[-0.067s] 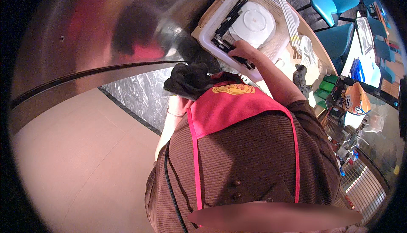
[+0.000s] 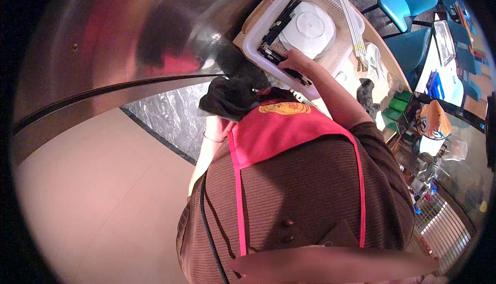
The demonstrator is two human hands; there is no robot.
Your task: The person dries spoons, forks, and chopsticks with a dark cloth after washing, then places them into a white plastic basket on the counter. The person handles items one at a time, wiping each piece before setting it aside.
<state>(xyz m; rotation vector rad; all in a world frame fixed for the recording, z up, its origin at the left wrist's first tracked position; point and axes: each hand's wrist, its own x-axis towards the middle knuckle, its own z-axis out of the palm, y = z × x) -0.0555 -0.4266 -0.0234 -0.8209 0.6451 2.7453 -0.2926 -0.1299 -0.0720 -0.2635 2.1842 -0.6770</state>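
Note:
My right hand reaches into a pale lilac perforated plastic basket. Its fingers close round a bunch of black chopsticks along the basket's near side; the fingertips are partly hidden. More black chopsticks lie along the left side of the basket. Beside them rests a white plate, seemingly bottom up. My left hand is low by my apron, shut on a crumpled black cloth that covers most of its fingers.
A wooden-edged counter carries the basket, long white sticks, a dark crumpled item and green containers. A shiny metal wall curves at the left. Blue chairs stand beyond the counter.

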